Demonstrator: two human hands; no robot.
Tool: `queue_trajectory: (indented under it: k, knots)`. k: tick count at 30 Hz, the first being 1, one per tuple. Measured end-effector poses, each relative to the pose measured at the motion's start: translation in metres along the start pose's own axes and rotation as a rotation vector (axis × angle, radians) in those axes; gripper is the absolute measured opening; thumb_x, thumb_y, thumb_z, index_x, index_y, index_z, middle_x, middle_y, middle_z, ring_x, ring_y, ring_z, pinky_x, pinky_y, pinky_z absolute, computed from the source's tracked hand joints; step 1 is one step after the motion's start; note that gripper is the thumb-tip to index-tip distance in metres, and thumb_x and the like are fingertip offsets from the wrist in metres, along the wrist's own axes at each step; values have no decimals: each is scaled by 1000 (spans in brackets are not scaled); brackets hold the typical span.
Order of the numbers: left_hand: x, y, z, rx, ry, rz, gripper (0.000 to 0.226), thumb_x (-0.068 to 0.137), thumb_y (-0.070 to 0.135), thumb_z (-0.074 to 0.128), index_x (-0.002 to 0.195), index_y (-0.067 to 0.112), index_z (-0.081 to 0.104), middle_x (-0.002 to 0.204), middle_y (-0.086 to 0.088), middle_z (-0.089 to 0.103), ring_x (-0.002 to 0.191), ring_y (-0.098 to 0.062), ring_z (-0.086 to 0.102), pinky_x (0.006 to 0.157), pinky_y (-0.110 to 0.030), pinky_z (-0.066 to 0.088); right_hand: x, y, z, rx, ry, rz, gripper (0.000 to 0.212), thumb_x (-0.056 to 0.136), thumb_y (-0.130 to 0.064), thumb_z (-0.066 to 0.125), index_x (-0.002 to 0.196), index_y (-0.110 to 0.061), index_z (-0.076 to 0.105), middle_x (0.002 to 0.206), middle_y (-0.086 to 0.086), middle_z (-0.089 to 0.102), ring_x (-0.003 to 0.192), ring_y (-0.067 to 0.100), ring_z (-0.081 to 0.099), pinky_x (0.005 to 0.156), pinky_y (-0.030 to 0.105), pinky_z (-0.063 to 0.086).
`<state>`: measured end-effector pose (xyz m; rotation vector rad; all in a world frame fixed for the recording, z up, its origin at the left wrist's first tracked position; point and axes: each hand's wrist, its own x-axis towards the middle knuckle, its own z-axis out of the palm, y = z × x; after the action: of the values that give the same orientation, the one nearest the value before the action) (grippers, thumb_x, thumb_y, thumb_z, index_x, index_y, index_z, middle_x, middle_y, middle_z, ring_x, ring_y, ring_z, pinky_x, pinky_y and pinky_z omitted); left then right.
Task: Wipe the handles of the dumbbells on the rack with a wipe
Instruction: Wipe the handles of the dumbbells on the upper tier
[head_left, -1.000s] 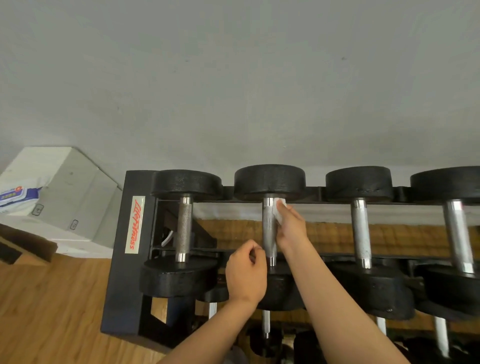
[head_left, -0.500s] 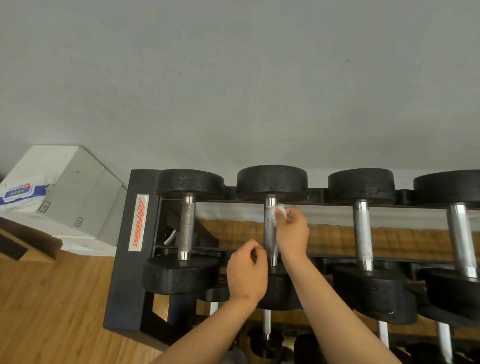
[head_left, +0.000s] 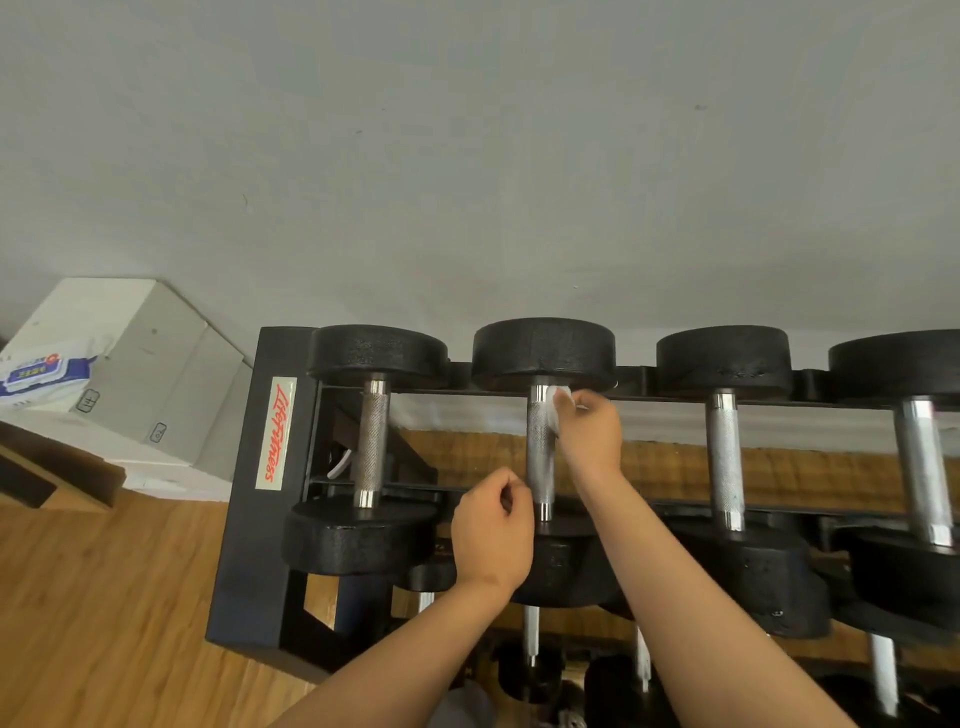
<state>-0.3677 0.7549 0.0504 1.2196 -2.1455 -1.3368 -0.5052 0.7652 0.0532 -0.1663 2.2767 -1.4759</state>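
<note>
A black rack (head_left: 249, 519) carries several black dumbbells with knurled steel handles on its top row. My right hand (head_left: 592, 436) pinches a small white wipe (head_left: 560, 402) against the far end of the second dumbbell's handle (head_left: 540, 457), just under its far head. My left hand (head_left: 493, 535) hovers with curled fingers beside the near end of that same handle and holds nothing that I can see. The first handle (head_left: 371, 447) stands to the left, the third handle (head_left: 724, 457) and fourth handle (head_left: 924, 473) to the right.
White boxes (head_left: 135, 374) sit against the grey wall at the left, with a blue and white wipes pack (head_left: 41, 374) on top. Wooden floor (head_left: 104, 613) lies left of the rack. More dumbbells (head_left: 530, 670) fill a lower row.
My right hand has slid the wipe a little up and down the far part of the second handle. The left hand has stayed in place.
</note>
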Motion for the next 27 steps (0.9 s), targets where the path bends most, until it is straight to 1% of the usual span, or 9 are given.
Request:
queue_trajectory:
  k: [2, 6, 11, 16, 18, 20, 22, 25, 27]
  knots:
    - [-1, -1, 0, -1, -5, -1, 28, 94, 13, 51, 67, 18, 56, 65, 0, 60, 67, -14, 57, 58, -17, 43, 0, 2, 3, -3, 0, -7, 31, 99, -25, 52, 71, -13, 54, 65, 1, 54, 62, 11, 52, 57, 24, 39]
    - [-1, -1, 1, -5, -17, -4, 27, 95, 14, 51, 68, 18, 56, 66, -1, 59, 66, -14, 57, 58, -19, 44, -23, 17, 7, -62, 88, -114, 22, 97, -20, 55, 79, -12, 62, 66, -4, 58, 61, 8, 56, 56, 20, 41]
    - [-1, 0, 0, -16, -10, -18, 27, 94, 11, 52, 68, 17, 56, 67, -1, 60, 67, -13, 56, 60, -21, 44, -1, 4, 9, -8, 108, -42, 23, 98, -21, 54, 83, -8, 64, 69, 0, 59, 63, 11, 55, 57, 22, 42]
    - [0, 0, 0, -34, -16, 0, 29, 95, 14, 52, 67, 20, 55, 65, 1, 58, 63, -10, 55, 57, -17, 43, -29, 20, 9, -79, 119, -176, 18, 96, -20, 58, 82, -12, 67, 71, -2, 64, 67, 10, 60, 60, 19, 43]
    - [1, 0, 1, -37, -17, -4, 28, 95, 13, 52, 67, 18, 56, 65, -1, 59, 64, -12, 56, 58, -18, 44, -18, 20, 5, -111, 95, -127, 20, 97, -20, 56, 84, -10, 67, 73, 1, 64, 69, 14, 61, 61, 22, 45]
    - [-1, 0, 1, -32, -15, -15, 28, 94, 13, 52, 67, 16, 56, 66, -2, 59, 66, -13, 56, 58, -19, 44, -2, 11, 4, -46, 35, 17, 24, 100, -20, 50, 88, -7, 67, 76, 3, 61, 75, 19, 60, 68, 29, 48]
    - [-2, 0, 0, -27, -14, -21, 28, 94, 12, 52, 67, 16, 56, 66, -2, 59, 65, -13, 55, 57, -18, 43, 0, 8, 5, 10, 7, 73, 25, 101, -19, 49, 88, -6, 66, 75, 3, 58, 74, 19, 57, 70, 31, 47]
    - [-2, 2, -2, -37, -17, -6, 31, 95, 12, 53, 65, 19, 53, 63, -1, 57, 61, -9, 54, 57, -16, 42, -23, 18, 6, -76, 78, -56, 22, 98, -18, 53, 81, -9, 63, 74, 3, 62, 70, 16, 60, 66, 28, 47]
    - [-1, 3, -1, -32, -16, 9, 33, 95, 11, 53, 64, 21, 52, 62, 0, 57, 60, -7, 54, 58, -16, 42, -27, 23, 2, -116, 79, -100, 20, 97, -16, 54, 83, -8, 65, 76, 4, 65, 71, 16, 62, 65, 26, 48]
